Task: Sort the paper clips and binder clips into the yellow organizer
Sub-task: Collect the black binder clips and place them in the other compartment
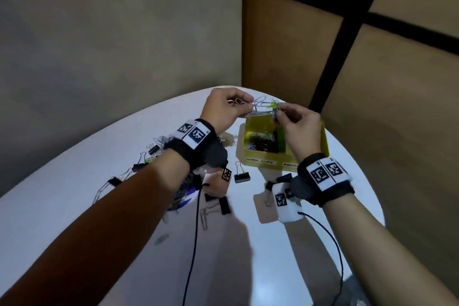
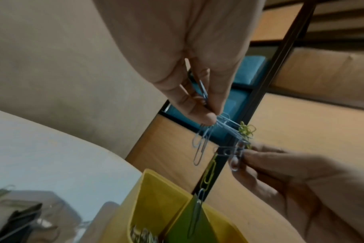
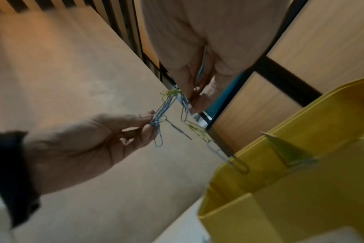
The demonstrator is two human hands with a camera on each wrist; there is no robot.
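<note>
A tangle of silver and green paper clips (image 1: 263, 108) is stretched between both hands above the yellow organizer (image 1: 325, 143). My left hand (image 1: 249, 107) pinches its left end and my right hand (image 1: 278, 114) pinches its right end. In the left wrist view the left hand (image 2: 213, 118) holds several silver clips (image 2: 229, 129), and the right hand (image 2: 245, 156) grips the other end. A chain of linked clips (image 2: 208, 177) hangs down to the organizer's divider (image 2: 189, 213). The right wrist view shows the right hand (image 3: 192, 105), the left hand (image 3: 151, 122) and the organizer (image 3: 301, 205) below.
On the round white table (image 1: 248, 268), a black binder clip (image 1: 242, 177) lies in front of the organizer. Several more binder clips and paper clips (image 1: 151, 154) lie under my left forearm. Wrist cables trail over the table. A wall and wooden panels stand behind.
</note>
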